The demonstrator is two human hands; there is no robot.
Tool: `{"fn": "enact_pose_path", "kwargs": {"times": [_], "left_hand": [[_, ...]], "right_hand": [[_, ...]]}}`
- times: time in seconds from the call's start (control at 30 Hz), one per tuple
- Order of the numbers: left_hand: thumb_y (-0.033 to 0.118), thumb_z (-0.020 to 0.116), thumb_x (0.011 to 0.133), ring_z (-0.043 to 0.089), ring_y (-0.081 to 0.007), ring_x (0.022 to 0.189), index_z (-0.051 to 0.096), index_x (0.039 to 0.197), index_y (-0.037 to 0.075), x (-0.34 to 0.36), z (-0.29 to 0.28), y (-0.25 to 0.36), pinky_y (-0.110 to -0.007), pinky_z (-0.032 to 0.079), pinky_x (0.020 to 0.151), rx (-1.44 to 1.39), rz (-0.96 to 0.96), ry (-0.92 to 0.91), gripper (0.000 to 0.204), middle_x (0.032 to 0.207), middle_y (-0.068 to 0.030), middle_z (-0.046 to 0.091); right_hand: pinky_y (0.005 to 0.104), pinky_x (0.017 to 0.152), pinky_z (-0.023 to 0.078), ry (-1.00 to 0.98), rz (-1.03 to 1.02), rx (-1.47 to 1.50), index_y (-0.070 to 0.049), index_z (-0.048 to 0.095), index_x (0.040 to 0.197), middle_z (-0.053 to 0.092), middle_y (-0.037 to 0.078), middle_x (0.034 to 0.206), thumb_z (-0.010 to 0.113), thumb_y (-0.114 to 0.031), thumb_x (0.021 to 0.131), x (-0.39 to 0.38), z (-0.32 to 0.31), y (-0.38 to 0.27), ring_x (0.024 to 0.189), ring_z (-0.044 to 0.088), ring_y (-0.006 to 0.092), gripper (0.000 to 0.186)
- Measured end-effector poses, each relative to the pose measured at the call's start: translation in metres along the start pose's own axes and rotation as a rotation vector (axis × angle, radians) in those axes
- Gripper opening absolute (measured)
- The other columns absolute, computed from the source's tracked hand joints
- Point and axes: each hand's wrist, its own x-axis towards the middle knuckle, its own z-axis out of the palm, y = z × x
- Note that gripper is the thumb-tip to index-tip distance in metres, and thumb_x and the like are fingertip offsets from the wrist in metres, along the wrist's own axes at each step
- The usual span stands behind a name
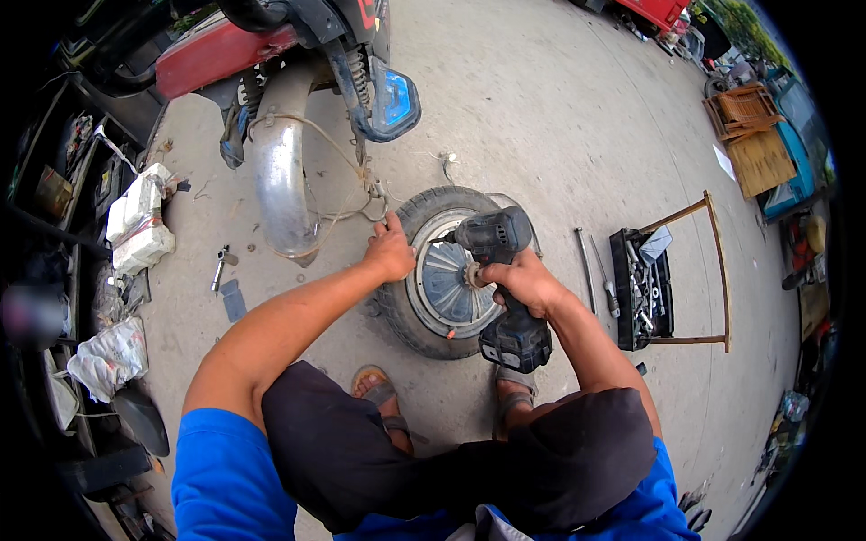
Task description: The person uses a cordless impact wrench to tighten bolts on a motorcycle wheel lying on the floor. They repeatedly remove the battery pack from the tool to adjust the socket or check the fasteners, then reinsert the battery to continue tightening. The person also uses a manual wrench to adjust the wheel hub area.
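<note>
A wheel with a black tyre (426, 338) and a grey ribbed hub (444, 273) lies on the ground in front of my feet. My right hand (528, 284) is closed around the grip of a black cordless drill (496, 236). The drill is above the wheel's right half, its nose pointing left over the hub and its battery toward me. My left hand (390, 251) rests at the tyre's left edge, fingers spread and one stretched away from me. Near that fingertip a cable (377, 194) loops across from a metal mudguard (281, 171).
A raised vehicle with a blue-and-black footrest (394, 101) stands ahead on the left. Right of the wheel lie long metal rods (585, 266) and a black toolbox (622, 316) full of tools. A socket wrench (219, 269) lies left. Cluttered shelves (77, 180) line the left side.
</note>
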Motion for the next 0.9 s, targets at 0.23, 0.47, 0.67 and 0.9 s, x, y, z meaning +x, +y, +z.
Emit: {"fn": "enact_pose_path", "kwargs": {"times": [0.23, 0.47, 0.67, 0.9], "left_hand": [[0.021, 0.066, 0.091, 0.048, -0.0514, 0.125, 0.001, 0.15, -0.008, 0.001, -0.005, 0.002, -0.046, 0.041, 0.108, -0.009, -0.005, -0.022, 0.093, 0.14, -0.0399, 0.034], [0.021, 0.065, 0.091, 0.047, -0.052, 0.126, -0.001, 0.151, -0.007, 0.001, -0.004, -0.002, -0.046, 0.04, 0.109, -0.02, 0.01, -0.009, 0.093, 0.141, -0.0411, 0.032], [0.02, 0.065, 0.092, 0.047, -0.0524, 0.126, -0.001, 0.15, -0.008, 0.002, -0.004, -0.001, -0.046, 0.039, 0.109, -0.03, 0.015, -0.01, 0.093, 0.14, -0.0419, 0.032], [0.022, 0.066, 0.091, 0.047, -0.0525, 0.126, -0.002, 0.151, -0.007, 0.003, -0.004, -0.001, -0.046, 0.039, 0.11, -0.014, -0.003, -0.002, 0.095, 0.142, -0.0408, 0.032]], "right_hand": [[0.0284, 0.046, 0.043, 0.01, 0.009, -0.003, 0.006, 0.068, 0.085, 0.066, 0.009, 0.073, 0.07, -0.009, 0.075, 0.001, -0.006, -0.001, 0.052, 0.054, 0.0142, 0.018], [0.0284, 0.044, 0.042, -0.004, -0.006, 0.016, 0.006, 0.068, 0.086, 0.064, 0.009, 0.071, 0.069, -0.011, 0.078, 0.004, -0.006, 0.009, 0.051, 0.053, 0.0137, 0.019], [0.0287, 0.044, 0.041, 0.014, 0.012, 0.018, 0.006, 0.068, 0.084, 0.064, 0.008, 0.07, 0.069, -0.011, 0.079, 0.004, -0.007, 0.011, 0.051, 0.053, 0.0136, 0.018], [0.0282, 0.045, 0.041, 0.011, -0.021, 0.005, 0.006, 0.068, 0.084, 0.064, 0.007, 0.069, 0.069, -0.012, 0.079, 0.003, -0.005, 0.009, 0.051, 0.053, 0.0131, 0.018]]}}
